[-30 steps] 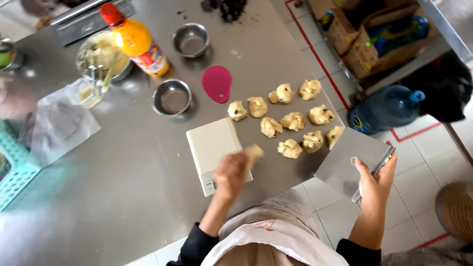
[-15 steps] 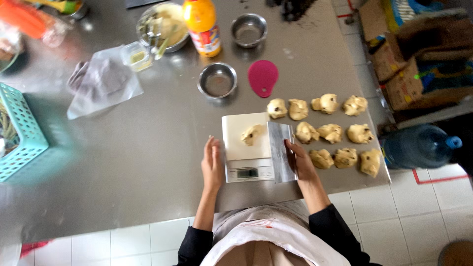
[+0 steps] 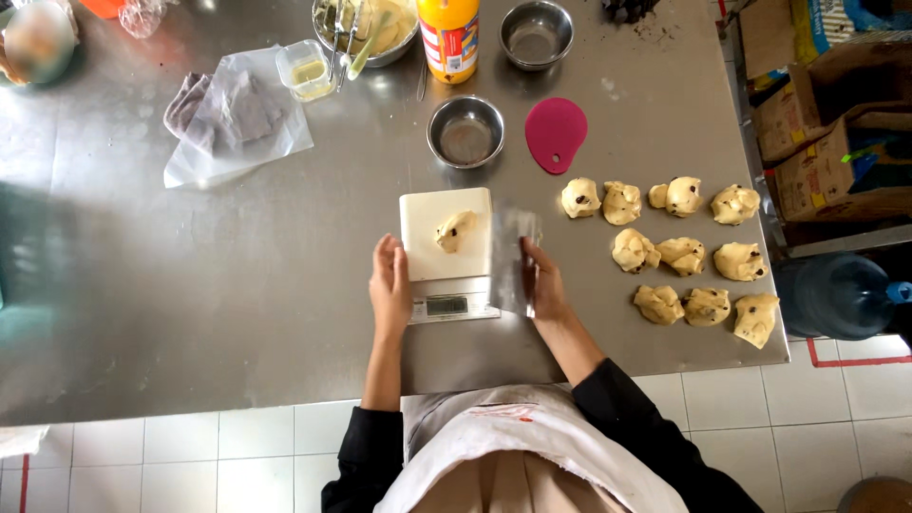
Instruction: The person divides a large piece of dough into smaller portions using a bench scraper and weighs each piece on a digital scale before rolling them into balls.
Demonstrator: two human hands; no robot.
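1. At the near edge of the steel table (image 3: 190, 313), the left hand (image 3: 389, 290) rests with fingers together and flat against the left side of the white kitchen scale (image 3: 446, 252), gripping nothing, seemingly steadying it.
2. The right hand (image 3: 543, 285) is closed around a metal bench scraper (image 3: 513, 256), held upright just beside the scale's right side, blade kept off the platform.
3. One dough piece (image 3: 454, 230) with dark chips lies alone on the scale's platform.
4. To the right, portioned dough lumps (image 3: 684, 252) sit in three rows, apart from one another, the outermost near the table's right edge.
5. Beyond the scale stand a small steel bowl (image 3: 465, 131) and a pink scraper (image 3: 556, 133); farther back, an orange bottle (image 3: 448, 38).
6. Bare steel to the left leaves open room.
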